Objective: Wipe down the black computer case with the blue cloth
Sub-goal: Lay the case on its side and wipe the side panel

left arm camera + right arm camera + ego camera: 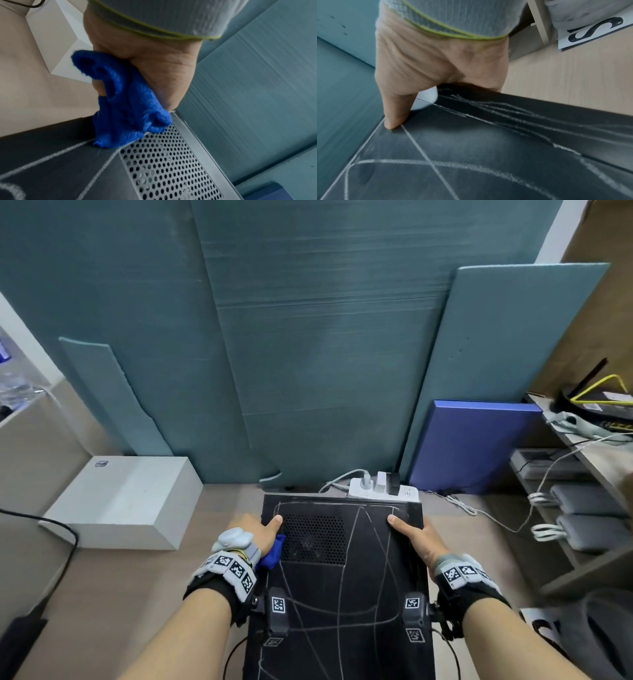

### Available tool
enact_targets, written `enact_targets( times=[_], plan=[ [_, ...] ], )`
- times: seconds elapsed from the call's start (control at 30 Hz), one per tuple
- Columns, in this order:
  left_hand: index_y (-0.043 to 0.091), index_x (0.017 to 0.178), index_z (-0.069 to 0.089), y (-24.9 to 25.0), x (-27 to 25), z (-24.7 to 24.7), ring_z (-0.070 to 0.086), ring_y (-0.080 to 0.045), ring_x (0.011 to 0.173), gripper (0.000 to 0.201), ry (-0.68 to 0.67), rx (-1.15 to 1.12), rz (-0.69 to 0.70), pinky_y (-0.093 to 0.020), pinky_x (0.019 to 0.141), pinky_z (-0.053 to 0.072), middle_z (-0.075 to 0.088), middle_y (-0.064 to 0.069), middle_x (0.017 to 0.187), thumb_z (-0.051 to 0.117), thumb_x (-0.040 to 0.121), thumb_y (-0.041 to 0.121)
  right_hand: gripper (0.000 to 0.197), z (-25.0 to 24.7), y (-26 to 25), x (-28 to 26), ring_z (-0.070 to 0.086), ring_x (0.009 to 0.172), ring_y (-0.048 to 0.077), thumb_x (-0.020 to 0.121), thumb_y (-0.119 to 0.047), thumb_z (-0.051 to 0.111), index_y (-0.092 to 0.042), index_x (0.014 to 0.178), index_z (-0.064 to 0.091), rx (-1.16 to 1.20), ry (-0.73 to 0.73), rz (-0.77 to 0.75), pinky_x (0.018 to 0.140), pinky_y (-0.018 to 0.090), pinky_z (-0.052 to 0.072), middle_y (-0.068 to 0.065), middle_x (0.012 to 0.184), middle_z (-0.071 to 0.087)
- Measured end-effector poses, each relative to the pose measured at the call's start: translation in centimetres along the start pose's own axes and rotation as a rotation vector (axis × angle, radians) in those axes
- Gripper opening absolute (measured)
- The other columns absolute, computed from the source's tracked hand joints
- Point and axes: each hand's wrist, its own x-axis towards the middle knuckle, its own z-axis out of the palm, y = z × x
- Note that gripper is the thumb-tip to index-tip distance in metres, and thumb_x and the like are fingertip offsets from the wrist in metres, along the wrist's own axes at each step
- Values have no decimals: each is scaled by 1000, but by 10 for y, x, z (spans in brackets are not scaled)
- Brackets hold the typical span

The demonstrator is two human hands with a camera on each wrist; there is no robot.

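The black computer case (342, 594) lies flat on the floor, its top panel crossed with white chalk lines, with a perforated vent (313, 539) at the far left. My left hand (257, 530) grips the case's left edge with the thumb on top, and the bunched blue cloth (272, 553) is held in its palm. In the left wrist view the cloth (125, 108) hangs from the hand (154, 67) onto the panel beside the vent (168, 162). My right hand (414, 537) grips the right edge, thumb (393, 116) pressed on the panel (471, 162).
A white power strip (383, 489) with plugs sits just behind the case. A white box (126, 501) lies on the floor to the left. Teal foam boards (308, 354) and a blue panel (472, 446) lean on the wall. Shelves (582, 508) with cabled devices stand right.
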Motion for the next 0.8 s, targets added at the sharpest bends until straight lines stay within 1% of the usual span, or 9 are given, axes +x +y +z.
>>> enact_targets(
  times=[0.07,0.17,0.23,0.37,0.47,0.53,0.67,0.7,0.8],
  plan=[
    [16,80,65,-1,13,7,60,-25,73,60,-38,32,-23,-30,66,41,68,-5,82,44,89,71,84,4,8,14,76,95,21,53,-60,89,-20,123,65,-18,-8,61,82,35,59,-1,104,78],
    [14,90,69,-3,28,20,61,-26,77,62,-102,89,-39,-30,69,42,71,-7,91,42,90,70,94,7,27,33,75,96,22,46,-66,92,-19,122,66,-73,-15,134,94,42,58,-1,103,79],
    [15,85,69,-7,36,29,64,-27,77,61,-130,99,-46,-30,68,45,71,-7,87,44,88,71,100,9,41,44,76,94,24,40,-68,93,-17,121,66,-111,-27,184,97,46,57,0,102,79],
    [17,75,62,-11,43,39,64,-27,79,57,-180,131,-23,-31,71,47,67,-5,83,43,89,69,100,11,57,55,76,95,26,41,-64,95,-16,123,64,-125,-60,253,98,48,56,3,104,79],
    [17,79,64,-13,45,44,62,-26,77,55,-206,133,-11,-30,68,43,65,-4,81,44,89,67,101,14,63,61,76,96,26,42,-64,95,-17,124,63,-166,-72,305,98,47,56,3,105,78],
    [16,85,65,-15,47,46,61,-25,76,55,-212,118,-16,-29,66,41,64,-4,81,45,89,67,95,15,68,67,76,96,26,44,-66,94,-21,122,65,-197,-74,350,98,47,56,2,107,78],
    [16,90,65,-20,49,50,58,-24,73,56,-219,112,-14,-29,63,38,61,-3,78,46,89,68,98,-1,124,110,74,100,26,34,-78,90,-36,119,65,-234,-47,423,98,47,55,-3,114,75],
    [15,90,65,-21,49,52,58,-24,73,56,-217,121,-2,-29,64,38,61,-2,78,46,90,68,99,-4,137,120,73,101,26,33,-79,89,-37,119,64,-254,-36,440,99,47,55,-3,116,74],
    [19,90,64,-24,49,58,59,-23,74,52,-206,118,29,-29,66,41,61,-1,79,45,90,68,102,-4,143,119,71,106,27,31,-80,89,-38,121,63,-288,-25,490,102,47,53,-3,121,72]
  ],
)
